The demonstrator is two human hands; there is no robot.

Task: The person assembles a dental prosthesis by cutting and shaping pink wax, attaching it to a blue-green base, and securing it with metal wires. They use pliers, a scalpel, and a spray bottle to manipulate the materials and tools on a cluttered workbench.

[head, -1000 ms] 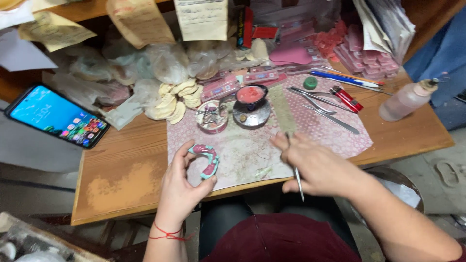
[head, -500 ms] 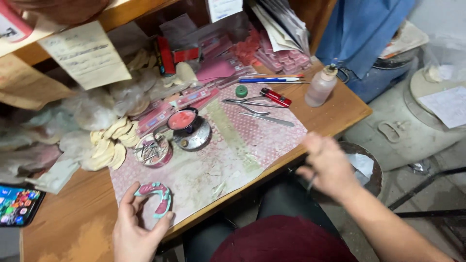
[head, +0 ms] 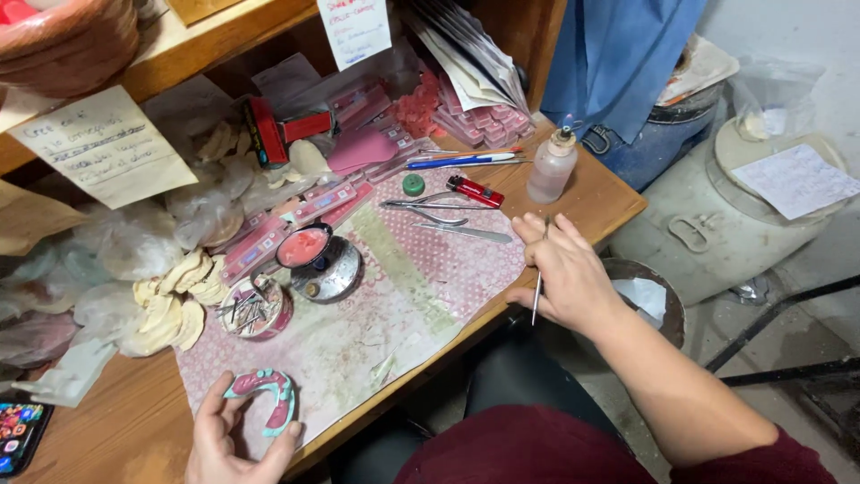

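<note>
My left hand (head: 228, 439) holds a horseshoe-shaped pink and teal wax dental piece (head: 264, 394) at the near left of the wooden bench (head: 107, 430). My right hand (head: 564, 273) grips a thin metal instrument (head: 537, 291), its tip raised toward a small alcohol burner bottle (head: 549, 166) with a faint flame. A round tin of red wax (head: 305, 246) sits on a metal dish (head: 333, 273) on the pink patterned cloth (head: 421, 269).
Pliers (head: 425, 206), a flat metal tool (head: 466, 233), a red lighter (head: 475, 190), a green cap (head: 413, 184) and pens (head: 461, 161) lie on the cloth's far side. Plaster casts (head: 170, 305), a tool pot (head: 251, 309), a phone (head: 18, 430) sit left. A white drum (head: 761, 206) stands right.
My view has swung right. My right hand carried the metal instrument from the cloth's middle to the bench's right end by the burner. The left hand still holds the wax piece.
</note>
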